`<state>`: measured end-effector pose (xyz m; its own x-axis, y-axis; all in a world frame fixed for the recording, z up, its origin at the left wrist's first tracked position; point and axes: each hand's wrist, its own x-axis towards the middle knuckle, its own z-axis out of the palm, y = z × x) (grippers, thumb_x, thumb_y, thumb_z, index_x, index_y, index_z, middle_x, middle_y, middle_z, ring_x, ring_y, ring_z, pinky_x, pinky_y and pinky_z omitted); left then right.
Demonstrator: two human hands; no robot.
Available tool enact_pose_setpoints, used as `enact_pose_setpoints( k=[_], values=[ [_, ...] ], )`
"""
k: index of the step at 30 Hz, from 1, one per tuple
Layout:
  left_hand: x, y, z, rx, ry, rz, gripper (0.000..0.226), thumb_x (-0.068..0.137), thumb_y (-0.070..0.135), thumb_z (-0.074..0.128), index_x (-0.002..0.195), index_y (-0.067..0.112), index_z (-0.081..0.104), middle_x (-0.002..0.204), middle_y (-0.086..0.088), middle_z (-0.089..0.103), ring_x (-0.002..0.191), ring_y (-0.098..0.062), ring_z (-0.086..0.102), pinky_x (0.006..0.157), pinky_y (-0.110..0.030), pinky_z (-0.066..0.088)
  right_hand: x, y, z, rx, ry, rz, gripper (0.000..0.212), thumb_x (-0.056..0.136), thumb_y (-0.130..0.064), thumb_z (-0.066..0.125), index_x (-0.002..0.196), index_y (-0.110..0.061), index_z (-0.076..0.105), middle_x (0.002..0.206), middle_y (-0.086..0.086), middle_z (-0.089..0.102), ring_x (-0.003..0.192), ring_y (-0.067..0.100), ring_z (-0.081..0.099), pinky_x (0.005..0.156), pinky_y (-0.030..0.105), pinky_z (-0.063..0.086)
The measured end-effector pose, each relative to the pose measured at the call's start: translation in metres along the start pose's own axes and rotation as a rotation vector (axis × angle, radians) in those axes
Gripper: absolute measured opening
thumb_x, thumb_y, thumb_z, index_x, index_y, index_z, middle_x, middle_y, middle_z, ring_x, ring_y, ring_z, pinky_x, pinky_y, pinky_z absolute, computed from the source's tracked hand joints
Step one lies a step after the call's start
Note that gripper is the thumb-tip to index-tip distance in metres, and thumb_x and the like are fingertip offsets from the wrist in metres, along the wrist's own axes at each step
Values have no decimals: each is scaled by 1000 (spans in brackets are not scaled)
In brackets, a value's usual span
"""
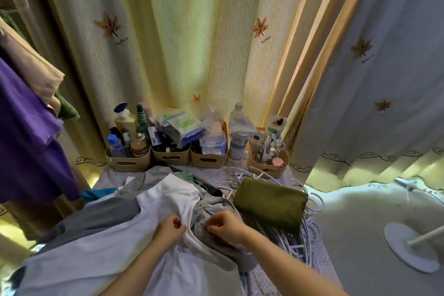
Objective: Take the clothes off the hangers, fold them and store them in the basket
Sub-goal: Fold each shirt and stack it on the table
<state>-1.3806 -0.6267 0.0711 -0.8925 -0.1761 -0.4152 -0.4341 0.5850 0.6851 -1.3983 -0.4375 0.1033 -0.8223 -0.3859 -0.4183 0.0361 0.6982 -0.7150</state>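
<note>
A white shirt point(101, 255) lies spread over a pile of clothes on the table in front of me. My left hand point(169, 229) pinches its edge near the collar. My right hand point(225, 224) pinches the placket of a grey-blue buttoned shirt point(211, 206) that lies under the white one. A folded olive-green garment point(271, 202) rests to the right on a heap of white hangers point(307, 235). A grey garment point(101, 214) shows at the left of the pile. No storage basket for the folded clothes is in view.
Four beige bins point(127, 163) full of bottles and packets line the table's back edge against the curtains point(192, 43). Purple and tan clothes point(26, 127) hang at the left. A white round lamp base point(408, 247) stands on the floor to the right.
</note>
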Motion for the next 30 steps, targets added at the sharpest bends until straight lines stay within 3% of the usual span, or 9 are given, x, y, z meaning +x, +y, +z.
enact_pose_setpoints(
  k=[6, 9, 11, 15, 18, 20, 23, 27, 30],
  values=[
    [-7, 4, -32, -470, -210, -59, 39, 95, 6, 49, 58, 17, 39, 45, 4, 36, 40, -12, 36, 43, -20, 27, 9, -22, 29, -169, 102, -153, 25, 86, -22, 60, 105, -7, 67, 107, 16, 60, 99, 22, 48, 87, 31, 41],
    [-20, 8, -51, -392, -335, 53, 16, 94, 7, 51, 79, 9, 55, 62, -3, 51, 50, -9, 49, 47, -18, 40, 9, -40, 38, 59, 36, -81, 17, 88, -13, 52, 87, -8, 69, 81, 2, 65, 79, 10, 56, 75, 23, 46],
    [-24, 7, -63, -239, -387, 101, 10, 92, 10, 52, 83, 10, 58, 72, -4, 54, 60, -10, 51, 58, -22, 44, 12, -50, 40, 336, 33, -39, 35, 88, -1, 42, 69, -17, 67, 60, -8, 60, 57, 2, 55, 58, 18, 45],
    [-30, 12, -92, 85, -455, 113, 27, 89, 39, 60, 93, 12, 64, 81, 5, 63, 68, -3, 60, 63, -18, 47, 17, -75, 30, 463, 100, -91, 26, 93, -6, 53, 71, -17, 58, 62, -3, 58, 57, 6, 56, 56, 19, 45],
    [-29, 27, -112, 85, -166, 154, 37, 81, 58, 59, 96, 24, 55, 91, 3, 63, 78, -8, 60, 64, -21, 46, 16, -94, 17, 565, 53, -151, 7, 89, -18, 66, 92, -14, 61, 88, 8, 61, 75, 12, 59, 68, 21, 51],
    [-30, 42, -128, -24, 118, 275, 36, 76, 64, 57, 98, 38, 47, 103, 7, 57, 91, -8, 56, 74, -27, 49, 8, -109, -1, 452, 0, -244, 24, 87, -23, 67, 110, -16, 63, 106, 12, 65, 90, 15, 63, 78, 21, 54],
    [-28, 65, -158, 6, 85, 599, 47, 76, 58, 62, 118, 59, 41, 130, 23, 46, 121, -5, 44, 101, -38, 41, -13, -138, -30, 301, -39, -399, 22, 89, -20, 65, 109, -11, 66, 104, 6, 67, 98, 18, 65, 89, 29, 52],
    [-40, 101, -195, 106, -268, 667, 42, 67, 68, 67, 100, 42, 63, 97, 8, 68, 90, -12, 64, 82, -35, 53, -33, -171, -69, 263, -6, -578, 10, 91, -18, 62, 98, -14, 68, 96, 7, 66, 95, 25, 64, 87, 36, 54],
    [-52, 129, -227, 146, -134, 752, 47, 68, 75, 60, 75, 29, 64, 68, 6, 57, 62, -8, 53, 60, -25, 42, -40, -187, -99, 394, 111, -627, 8, 87, -12, 67, 87, -20, 65, 87, 1, 62, 83, 11, 59, 79, 23, 51]
  ],
)
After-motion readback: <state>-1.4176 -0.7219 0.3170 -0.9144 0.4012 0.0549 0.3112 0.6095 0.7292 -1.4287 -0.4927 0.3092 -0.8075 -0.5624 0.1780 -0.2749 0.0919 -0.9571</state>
